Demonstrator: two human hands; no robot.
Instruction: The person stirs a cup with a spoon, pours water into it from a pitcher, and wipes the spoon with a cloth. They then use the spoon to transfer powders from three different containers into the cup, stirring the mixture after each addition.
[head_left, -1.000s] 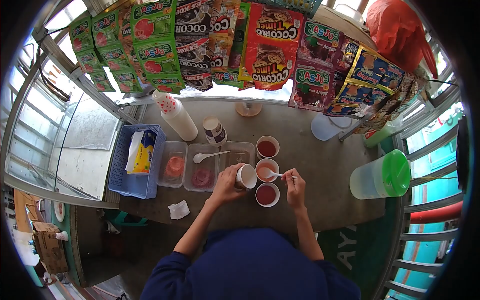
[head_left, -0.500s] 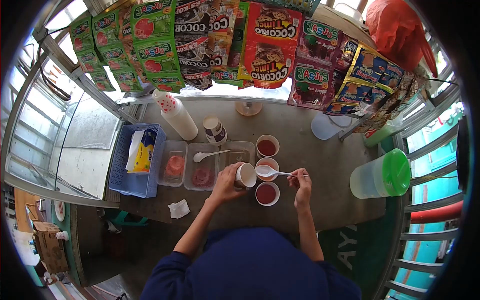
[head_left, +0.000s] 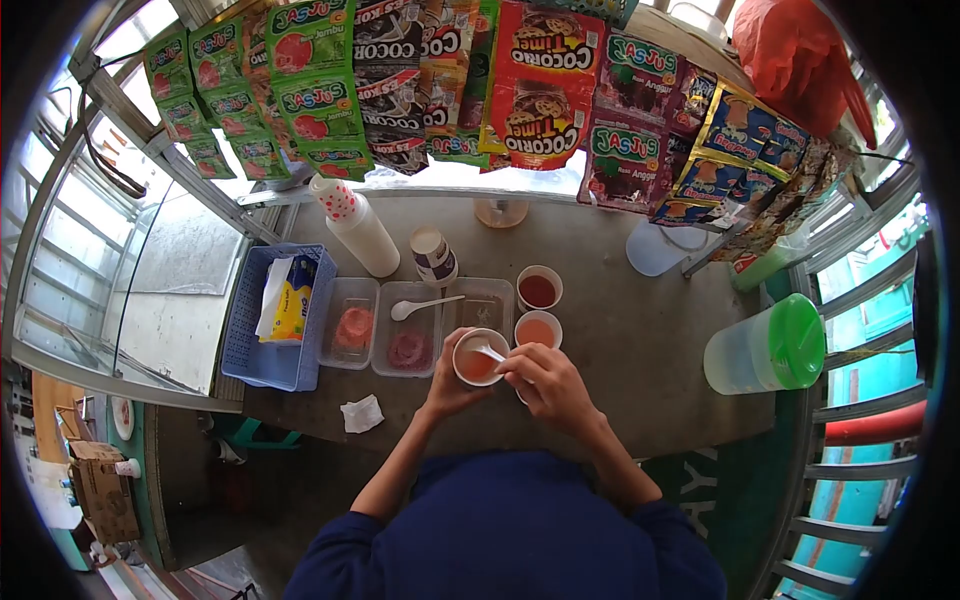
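Observation:
My left hand (head_left: pixel 453 381) is wrapped round a white paper cup (head_left: pixel 470 378) with orange liquid inside, tilted a little. The fingers of my right hand (head_left: pixel 548 385) pinch a white spoon (head_left: pixel 491 352), whose lower end is inside that cup. Just to the right, a cup of orange liquid (head_left: pixel 538 327) stands on the table, below a cup of dark red liquid (head_left: pixel 539 288). A further cup is mostly hidden under my right hand. Another white spoon (head_left: pixel 428 306) lies across a clear container of pink-red contents (head_left: pixel 407 349) at the left.
A container with orange-red contents (head_left: pixel 353 327), a blue basket (head_left: pixel 240 345), a tall cup stack (head_left: pixel 365 240) and a printed cup (head_left: pixel 434 262) are at the left. A crumpled tissue (head_left: pixel 362 414) lies nearby. A green-lidded jug (head_left: pixel 765 345) stands right; sachets (head_left: pixel 540 90) hang above.
My right hand has moved left with the spoon, which now dips into the held cup. My left hand has tipped that cup more upright and shifted slightly left, showing orange liquid inside.

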